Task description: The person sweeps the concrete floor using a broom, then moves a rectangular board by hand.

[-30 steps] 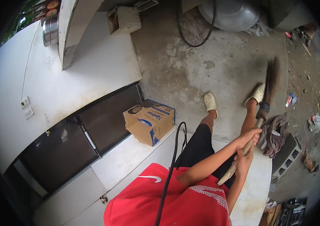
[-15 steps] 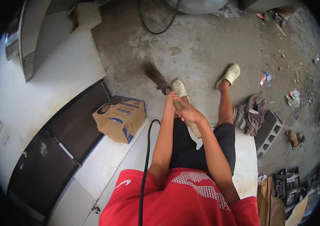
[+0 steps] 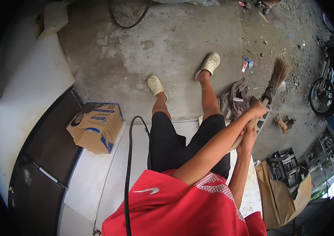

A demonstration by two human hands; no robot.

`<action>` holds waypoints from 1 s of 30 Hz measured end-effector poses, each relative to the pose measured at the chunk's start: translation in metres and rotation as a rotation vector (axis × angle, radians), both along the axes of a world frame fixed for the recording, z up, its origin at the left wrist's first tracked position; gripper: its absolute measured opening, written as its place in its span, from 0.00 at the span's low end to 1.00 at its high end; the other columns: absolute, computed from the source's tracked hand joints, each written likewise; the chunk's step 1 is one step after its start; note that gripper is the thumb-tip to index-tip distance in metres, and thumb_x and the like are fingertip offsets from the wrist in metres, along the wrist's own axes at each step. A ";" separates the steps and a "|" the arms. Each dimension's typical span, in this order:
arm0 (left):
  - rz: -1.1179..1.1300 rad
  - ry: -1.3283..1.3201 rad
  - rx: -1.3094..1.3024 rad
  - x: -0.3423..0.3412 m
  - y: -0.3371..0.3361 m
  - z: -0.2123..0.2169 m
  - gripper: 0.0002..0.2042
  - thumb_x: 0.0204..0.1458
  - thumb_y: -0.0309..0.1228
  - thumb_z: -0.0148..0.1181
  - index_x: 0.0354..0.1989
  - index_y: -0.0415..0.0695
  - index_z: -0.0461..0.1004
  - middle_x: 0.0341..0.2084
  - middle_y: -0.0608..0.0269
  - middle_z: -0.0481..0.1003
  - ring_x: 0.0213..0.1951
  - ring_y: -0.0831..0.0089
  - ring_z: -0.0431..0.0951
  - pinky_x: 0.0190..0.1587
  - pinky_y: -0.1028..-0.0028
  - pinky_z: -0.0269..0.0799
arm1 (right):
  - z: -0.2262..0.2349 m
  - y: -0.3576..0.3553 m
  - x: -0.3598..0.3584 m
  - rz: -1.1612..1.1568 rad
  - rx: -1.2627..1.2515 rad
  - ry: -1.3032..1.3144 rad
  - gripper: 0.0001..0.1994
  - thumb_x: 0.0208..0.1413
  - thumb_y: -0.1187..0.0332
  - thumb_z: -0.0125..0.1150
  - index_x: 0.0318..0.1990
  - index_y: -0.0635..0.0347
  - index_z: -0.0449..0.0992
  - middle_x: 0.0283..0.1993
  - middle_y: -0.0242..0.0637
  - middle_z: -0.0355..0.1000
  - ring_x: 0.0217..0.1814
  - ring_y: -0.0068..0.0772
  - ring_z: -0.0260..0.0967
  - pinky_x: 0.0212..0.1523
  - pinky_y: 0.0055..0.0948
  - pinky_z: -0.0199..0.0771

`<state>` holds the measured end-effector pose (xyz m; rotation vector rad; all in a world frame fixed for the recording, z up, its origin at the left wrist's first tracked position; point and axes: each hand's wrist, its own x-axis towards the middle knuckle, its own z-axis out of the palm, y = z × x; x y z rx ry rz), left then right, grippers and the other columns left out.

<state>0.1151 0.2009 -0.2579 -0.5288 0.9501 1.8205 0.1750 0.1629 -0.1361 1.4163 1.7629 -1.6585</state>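
Note:
My left hand (image 3: 256, 111) and my right hand (image 3: 248, 135) are both closed around the wooden handle of a short stick broom (image 3: 279, 74). The left grips close under the dark binding, and the right is lower down the handle. My left arm reaches across my body to the right side. The broom slants up and away, its bristles pointing to the far right above the dirt ground. Its handle end passes behind my left forearm and is partly hidden. Just left of the hands lie a crumpled brown cloth (image 3: 235, 96) and a grey hollow block, mostly covered by my hands.
I sit on a white surface (image 3: 135, 157) with an open cardboard box (image 3: 100, 126) at its left end. A black cable (image 3: 129, 165) runs past me. To the right are a small brown animal (image 3: 285, 124), a motorcycle (image 3: 324, 92), a brown sheet (image 3: 273, 192) and scattered litter.
Both hands have swung the broom from in front of my left foot over to the right side. My view has shifted right, showing the motorcycle more fully.

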 end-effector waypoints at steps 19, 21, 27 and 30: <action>1.461 -0.543 -0.531 0.289 -0.476 -0.078 0.08 0.45 0.30 0.51 0.17 0.50 0.61 0.13 0.72 0.61 0.15 0.80 0.62 0.20 0.76 0.60 | -0.133 -0.323 0.128 1.639 -0.689 -0.206 0.29 0.54 0.58 0.48 0.61 0.61 0.55 0.19 0.34 0.63 0.15 0.23 0.60 0.19 0.23 0.63; 1.446 -0.514 -0.591 0.299 -0.511 -0.093 0.08 0.45 0.29 0.51 0.17 0.49 0.61 0.13 0.71 0.61 0.15 0.79 0.62 0.19 0.75 0.59 | -0.159 -0.356 0.137 1.565 -0.785 -0.276 0.28 0.54 0.59 0.48 0.61 0.61 0.56 0.19 0.33 0.62 0.15 0.23 0.59 0.18 0.23 0.63; 0.786 -0.394 -0.881 0.224 -0.486 -0.154 0.10 0.42 0.31 0.52 0.16 0.38 0.69 0.13 0.60 0.69 0.16 0.68 0.70 0.19 0.69 0.65 | -0.162 -0.338 0.118 1.019 -0.561 -0.408 0.25 0.56 0.61 0.47 0.60 0.58 0.58 0.20 0.27 0.60 0.15 0.17 0.53 0.15 0.20 0.56; 0.643 -0.357 -0.872 0.187 -0.380 -0.151 0.11 0.38 0.30 0.52 0.20 0.31 0.70 0.16 0.45 0.72 0.23 0.52 0.76 0.25 0.61 0.68 | -0.119 -0.266 0.109 0.905 -0.250 -0.438 0.30 0.58 0.61 0.47 0.65 0.57 0.45 0.18 0.26 0.60 0.13 0.15 0.55 0.11 0.17 0.55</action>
